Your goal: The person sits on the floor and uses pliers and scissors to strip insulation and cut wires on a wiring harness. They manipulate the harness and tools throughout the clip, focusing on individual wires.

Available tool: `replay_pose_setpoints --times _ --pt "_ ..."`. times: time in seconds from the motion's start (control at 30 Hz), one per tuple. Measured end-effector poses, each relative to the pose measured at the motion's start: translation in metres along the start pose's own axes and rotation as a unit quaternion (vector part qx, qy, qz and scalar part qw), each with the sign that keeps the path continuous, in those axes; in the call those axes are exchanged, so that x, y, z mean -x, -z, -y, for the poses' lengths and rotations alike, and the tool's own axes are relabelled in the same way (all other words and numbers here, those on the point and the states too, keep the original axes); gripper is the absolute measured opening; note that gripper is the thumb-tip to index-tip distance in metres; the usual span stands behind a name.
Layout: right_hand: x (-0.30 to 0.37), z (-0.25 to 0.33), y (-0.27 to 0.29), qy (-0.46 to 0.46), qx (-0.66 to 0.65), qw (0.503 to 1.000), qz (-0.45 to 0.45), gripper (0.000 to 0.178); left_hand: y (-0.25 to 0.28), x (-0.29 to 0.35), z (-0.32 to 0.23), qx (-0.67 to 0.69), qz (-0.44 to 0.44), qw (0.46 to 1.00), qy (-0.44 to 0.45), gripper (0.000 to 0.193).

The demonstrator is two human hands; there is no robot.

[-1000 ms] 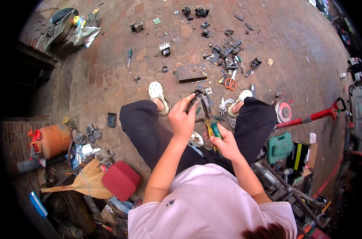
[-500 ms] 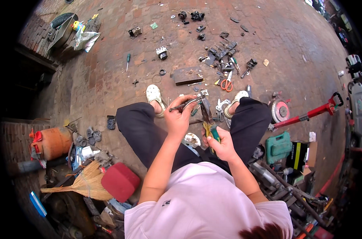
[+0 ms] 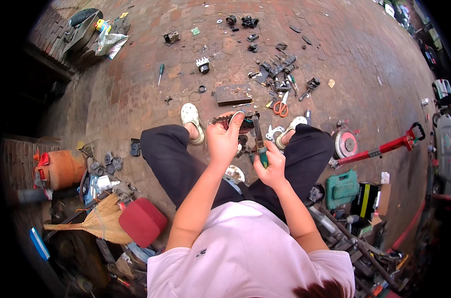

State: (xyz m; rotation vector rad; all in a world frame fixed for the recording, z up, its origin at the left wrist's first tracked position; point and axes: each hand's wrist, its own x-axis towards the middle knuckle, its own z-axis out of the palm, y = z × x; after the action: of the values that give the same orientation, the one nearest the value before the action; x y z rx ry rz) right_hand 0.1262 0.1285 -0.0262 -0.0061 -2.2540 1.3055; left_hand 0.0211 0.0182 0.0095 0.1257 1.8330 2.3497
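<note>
Between my knees my left hand [image 3: 222,141] is closed around a dark, dirty mechanical part [image 3: 246,122], its thumb pressed along the top. My fingers hide much of the part, so its exact kind is unclear. In my right hand [image 3: 273,166] is a pair of pliers [image 3: 263,155] with green and yellow handles. The dark jaws point away from me and meet the right end of the part. Whether they grip it or only touch it, I cannot tell.
On the brick floor ahead lie a dark metal block [image 3: 234,95], orange-handled scissors [image 3: 281,108], a screwdriver [image 3: 161,74] and several black parts [image 3: 277,67]. To the right are a red jack handle [image 3: 384,147] and a green case [image 3: 342,189]; to the left, a broom [image 3: 104,221] and red seat [image 3: 142,222].
My left hand has turned the part, bringing its broader dark side into view, and the thumb now lies over it. The pliers stand more upright at its right end, their handles closer together.
</note>
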Motion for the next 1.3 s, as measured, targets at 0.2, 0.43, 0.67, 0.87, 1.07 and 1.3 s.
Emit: replay_pose_setpoints --times 0.2,0.43,0.67,0.87,1.07,1.3 --pt "-0.005 -0.023 0.006 0.012 0.067 0.998 -0.001 0.017 -0.006 -0.013 -0.002 -0.042 0.030 0.994 0.099 0.033" --pt "-0.031 -0.060 0.024 0.116 0.228 0.966 0.044 0.020 -0.010 -0.047 0.042 0.093 -0.035 0.971 0.218 0.035" --pt "-0.022 -0.049 0.022 -0.026 0.057 0.997 0.054 0.017 -0.014 -0.048 0.036 0.109 -0.001 0.978 0.178 0.030" --pt "-0.001 -0.031 0.033 -0.231 -0.197 0.949 0.087 0.012 -0.002 -0.039 0.031 0.040 0.077 0.982 0.166 0.016" --pt "-0.022 0.009 0.052 -0.338 -0.269 0.888 0.158 0.030 -0.001 -0.032 0.030 -0.007 0.065 0.991 0.117 0.018" --pt "-0.028 0.006 0.053 -0.381 -0.372 0.817 0.223 0.038 0.010 -0.028 0.022 -0.250 0.105 0.942 -0.197 0.050"
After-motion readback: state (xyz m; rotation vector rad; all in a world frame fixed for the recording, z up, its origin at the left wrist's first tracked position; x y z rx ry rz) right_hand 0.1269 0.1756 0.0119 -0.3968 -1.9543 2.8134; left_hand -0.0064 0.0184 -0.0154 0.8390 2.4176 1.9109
